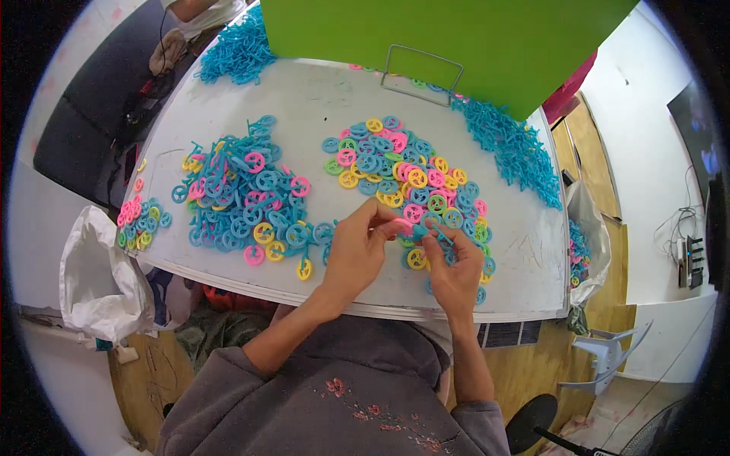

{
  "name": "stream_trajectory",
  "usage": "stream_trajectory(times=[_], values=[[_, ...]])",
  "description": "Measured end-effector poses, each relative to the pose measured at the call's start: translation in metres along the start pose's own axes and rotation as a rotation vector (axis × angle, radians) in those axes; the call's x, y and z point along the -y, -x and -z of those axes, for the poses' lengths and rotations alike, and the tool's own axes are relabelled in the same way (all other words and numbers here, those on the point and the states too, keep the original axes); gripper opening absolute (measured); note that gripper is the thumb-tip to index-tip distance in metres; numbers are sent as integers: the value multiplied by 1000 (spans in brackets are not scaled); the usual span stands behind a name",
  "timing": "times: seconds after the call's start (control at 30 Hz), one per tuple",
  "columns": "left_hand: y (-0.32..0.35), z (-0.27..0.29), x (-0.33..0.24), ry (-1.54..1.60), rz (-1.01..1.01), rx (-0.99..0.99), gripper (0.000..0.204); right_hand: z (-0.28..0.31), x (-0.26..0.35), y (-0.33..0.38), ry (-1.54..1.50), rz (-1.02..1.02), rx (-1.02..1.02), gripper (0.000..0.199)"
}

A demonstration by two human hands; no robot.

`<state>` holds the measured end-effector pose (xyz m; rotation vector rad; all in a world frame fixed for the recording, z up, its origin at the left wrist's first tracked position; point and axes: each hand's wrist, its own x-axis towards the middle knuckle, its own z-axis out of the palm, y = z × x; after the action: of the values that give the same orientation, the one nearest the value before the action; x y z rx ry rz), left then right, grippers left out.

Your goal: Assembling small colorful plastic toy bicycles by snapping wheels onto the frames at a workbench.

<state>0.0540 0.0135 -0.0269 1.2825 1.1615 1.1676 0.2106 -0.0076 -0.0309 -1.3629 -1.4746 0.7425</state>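
Observation:
Close together over the near edge of a pile of small plastic wheels (370, 163), my two hands meet. My left hand (353, 251) pinches a pink wheel (404, 226) between thumb and fingers. Beside it, my right hand (458, 275) has its fingers closed on a blue plastic piece (422, 231), which touches or nearly touches the wheel; its exact shape is partly hidden. The loose wheels are blue, pink, yellow and green. To the left lies a heap of wheels mixed with blue stick-like parts (228, 199), some apparently joined.
Blue stick parts (511, 148) lie at the right beside a green panel (449, 34), with another heap (239, 49) far left. A wire frame (422, 72) leans there. White sacks (103, 281) flank the white table (525, 262). Another person's arm (190, 7) shows far left.

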Motion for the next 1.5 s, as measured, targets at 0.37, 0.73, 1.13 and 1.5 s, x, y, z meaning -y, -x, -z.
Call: stream_trajectory(times=[0.37,0.73,1.13,1.5], values=[[8,-8,-3,256,-84,-2,7,9,-1,-8,-382,-301,153,12],[7,-9,1,273,-156,2,6,9,-2,-8,-671,-474,217,15],[7,-10,-6,-172,-227,-174,9,-7,14,-1,-282,-239,-86,13],[10,8,-13,-184,-477,-51,22,4,11,-2,44,361,-24,15]])
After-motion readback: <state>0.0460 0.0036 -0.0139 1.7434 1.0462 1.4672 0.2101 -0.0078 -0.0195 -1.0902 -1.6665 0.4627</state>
